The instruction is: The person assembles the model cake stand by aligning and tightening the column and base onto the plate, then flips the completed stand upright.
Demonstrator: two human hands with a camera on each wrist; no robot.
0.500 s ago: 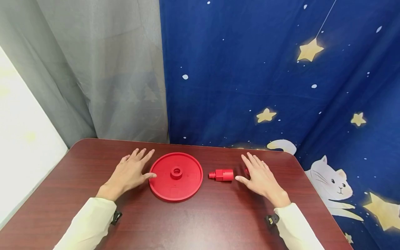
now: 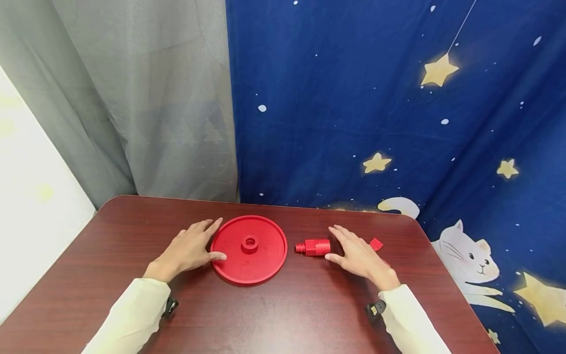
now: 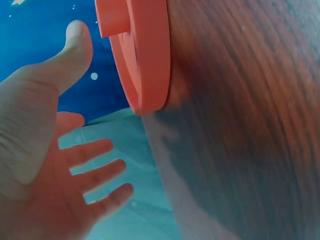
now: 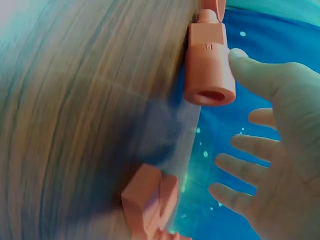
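Observation:
A round red disc (image 2: 265,265) with a raised rim and a central socket lies flat on the table. My left hand (image 2: 190,248) hovers at its left edge, thumb over the rim; the left wrist view shows a gap between the fingers and the disc (image 3: 152,60). Right of the disc lies a red connector-like piece (image 2: 317,248), its threaded end pointing left and its hollow end (image 4: 210,75) facing right. Just beside that end is my right hand (image 2: 359,254), fingers spread and holding nothing. A second red, blocky piece (image 2: 376,244) is partly hidden behind the right hand.
The dark red wooden table (image 2: 274,324) has rounded far corners. Behind it hang a grey curtain (image 2: 177,98) and a blue curtain (image 2: 318,98) printed with stars and a cat. A bright white surface (image 2: 31,196) stands at the left.
My left hand has shifted right, closer over the disc's edge. My right hand has moved left toward the connector-like piece, uncovering more of the blocky red piece. The red parts have stayed put.

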